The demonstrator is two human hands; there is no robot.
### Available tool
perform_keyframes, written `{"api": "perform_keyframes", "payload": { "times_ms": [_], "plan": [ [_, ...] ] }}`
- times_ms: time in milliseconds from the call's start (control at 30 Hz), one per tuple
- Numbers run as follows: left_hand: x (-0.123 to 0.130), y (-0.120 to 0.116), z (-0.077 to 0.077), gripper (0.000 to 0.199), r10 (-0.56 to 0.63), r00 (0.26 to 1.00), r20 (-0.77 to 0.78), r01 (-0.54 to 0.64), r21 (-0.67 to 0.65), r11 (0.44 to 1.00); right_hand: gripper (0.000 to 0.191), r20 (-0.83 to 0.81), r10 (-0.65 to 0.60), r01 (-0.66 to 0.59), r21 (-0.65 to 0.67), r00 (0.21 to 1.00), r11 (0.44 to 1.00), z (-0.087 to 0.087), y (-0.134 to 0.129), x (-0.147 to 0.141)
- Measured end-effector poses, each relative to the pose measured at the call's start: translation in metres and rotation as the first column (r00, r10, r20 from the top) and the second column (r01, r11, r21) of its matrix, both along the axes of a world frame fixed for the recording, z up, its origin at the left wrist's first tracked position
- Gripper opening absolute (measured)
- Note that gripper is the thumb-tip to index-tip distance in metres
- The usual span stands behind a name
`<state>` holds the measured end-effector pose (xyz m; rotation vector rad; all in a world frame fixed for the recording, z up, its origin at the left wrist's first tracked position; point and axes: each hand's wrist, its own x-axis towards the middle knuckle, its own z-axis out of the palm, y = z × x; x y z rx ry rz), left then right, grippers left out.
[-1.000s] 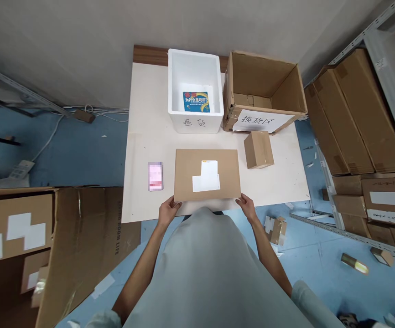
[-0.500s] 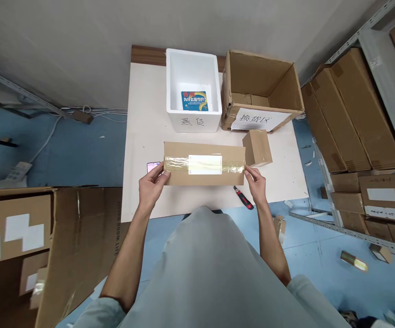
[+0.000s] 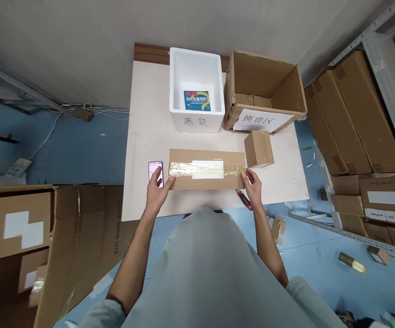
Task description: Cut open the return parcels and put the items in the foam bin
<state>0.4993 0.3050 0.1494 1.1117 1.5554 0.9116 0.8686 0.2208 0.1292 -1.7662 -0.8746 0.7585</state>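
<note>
A long cardboard box [image 3: 183, 182], with clear tape and a white label [image 3: 207, 169] on top, lies low over the near half of the table. My left hand [image 3: 158, 193] has its thumb at the box's lower left corner, while its spread fingers reach over a phone [image 3: 155, 171] with a lit pink screen. At the other end, my right hand [image 3: 253, 186] grips the box's right edge, thumb on top and fingers at the side. Just below that end is a red and black utility knife [image 3: 244, 200], partly covered by the box or hand.
Behind stand a white foam bin [image 3: 197, 122] with a blue booklet [image 3: 197, 100] inside and an open carton [image 3: 265, 109]. A small carton [image 3: 259, 149] sits right of the long box. Shelving with cartons [image 3: 358, 114] rises at right; a large open carton [image 3: 88, 237] is at left.
The long box has come down and toward me, looking smaller and lower. My left fingers have spread off its left end over the phone, which now shows more fully.
</note>
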Motion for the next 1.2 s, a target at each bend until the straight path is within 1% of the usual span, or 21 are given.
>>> {"api": "perform_keyframes", "payload": {
  "times_ms": [67, 133, 233, 333, 400, 500, 600, 700, 767, 867, 967, 1100, 1200],
  "plan": [
    [0.004, -0.002, 0.008, 0.078, -0.029, 0.999, -0.020, 0.030, 0.045, 0.999, 0.069, -0.008, -0.004, 0.004, 0.001, 1.000, 1.000, -0.004, 0.003, 0.002],
    [0.013, -0.007, 0.023, 0.074, -0.069, 0.997, -0.022, 0.071, 0.098, 0.993, 0.070, -0.001, -0.028, 0.028, -0.006, 1.000, 1.000, -0.007, 0.004, 0.010],
    [0.032, -0.019, 0.049, 0.069, -0.168, 0.986, 0.012, 0.163, 0.189, 0.968, 0.073, 0.049, -0.140, 0.141, -0.015, 0.989, 0.990, -0.011, 0.002, 0.030],
    [0.054, -0.029, 0.070, 0.062, -0.323, 0.946, 0.015, 0.308, 0.265, 0.914, 0.072, 0.111, -0.258, 0.262, -0.021, 0.960, 0.965, -0.013, -0.002, 0.050],
    [0.065, -0.034, 0.079, 0.059, -0.401, 0.916, -0.005, 0.384, 0.305, 0.872, 0.073, 0.139, -0.290, 0.297, -0.028, 0.947, 0.955, -0.014, -0.005, 0.057],
    [0.074, -0.037, 0.083, 0.061, -0.444, 0.896, -0.031, 0.428, 0.334, 0.840, 0.075, 0.158, -0.302, 0.312, -0.036, 0.940, 0.950, -0.015, -0.007, 0.060],
    [0.073, -0.037, 0.081, 0.062, -0.450, 0.891, -0.055, 0.441, 0.340, 0.831, 0.078, 0.160, -0.306, 0.316, -0.045, 0.939, 0.948, -0.013, -0.006, 0.058],
    [0.068, -0.034, 0.073, 0.060, -0.425, 0.900, -0.097, 0.430, 0.347, 0.833, 0.075, 0.150, -0.281, 0.288, -0.030, 0.948, 0.957, -0.008, -0.003, 0.051],
    [0.063, -0.031, 0.063, 0.060, -0.376, 0.916, -0.138, 0.401, 0.344, 0.849, 0.072, 0.130, -0.247, 0.251, -0.018, 0.960, 0.968, -0.005, -0.001, 0.045],
    [0.050, -0.025, 0.044, 0.061, -0.287, 0.941, -0.183, 0.332, 0.314, 0.890, 0.067, 0.105, -0.188, 0.190, -0.004, 0.977, 0.982, -0.001, 0.004, 0.030],
    [0.033, -0.017, 0.026, 0.057, -0.210, 0.960, -0.185, 0.254, 0.258, 0.932, 0.059, 0.132, -0.139, 0.140, -0.002, 0.981, 0.990, 0.006, 0.007, 0.008],
    [0.014, -0.010, 0.011, 0.048, -0.124, 0.980, -0.157, 0.151, 0.176, 0.973, 0.048, 0.274, -0.121, 0.135, -0.035, 0.954, 0.990, 0.023, 0.010, -0.028],
    [0.002, -0.004, 0.003, 0.046, -0.011, 0.991, -0.131, 0.033, 0.169, 0.985, 0.043, 0.363, -0.059, 0.067, -0.011, 0.930, 0.998, 0.044, 0.012, -0.057]
  ]
}}
